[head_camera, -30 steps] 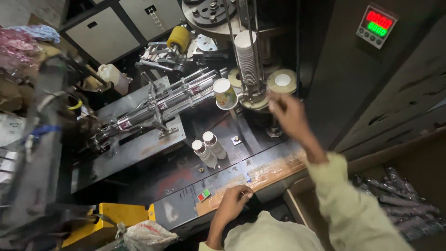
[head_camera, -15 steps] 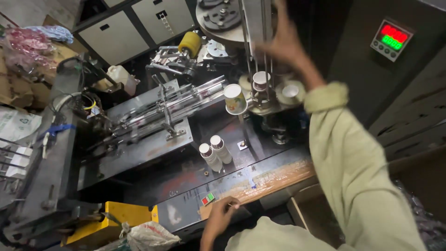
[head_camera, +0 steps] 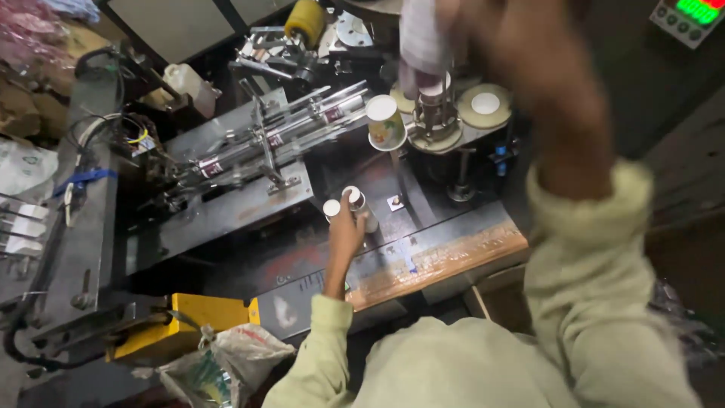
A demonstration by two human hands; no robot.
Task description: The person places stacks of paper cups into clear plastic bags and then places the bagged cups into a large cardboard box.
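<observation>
Left hand: my left hand [head_camera: 344,236] reaches out over the dark machine bed [head_camera: 423,227], fingers curled round the nearer of two small white-capped bottles [head_camera: 355,205]; the grip looks closed on it, though the fingertips are partly hidden.
Bottles: the pair stands upright, side by side, near the middle of the bed, just below the long metal feed rail [head_camera: 264,143].
Right hand: my right hand [head_camera: 529,53] is raised high, close to the camera and blurred; it is closed round a stack of white paper cups [head_camera: 420,38]. Finger positions cannot be told through the blur.
Stack position: above the round turret [head_camera: 453,128], over its centre post.
Turret: one printed paper cup [head_camera: 385,122] sits on its left side, mouth up; a pale disc-shaped seat [head_camera: 485,104] shows on its right.
Surroundings: yellow roller [head_camera: 303,17] at the top of the machine; red-and-green digital readout [head_camera: 691,15] at upper right; yellow box [head_camera: 189,321] and a crumpled bag [head_camera: 219,363] low at left.
Clothing: both my sleeves [head_camera: 596,249] are pale green.
</observation>
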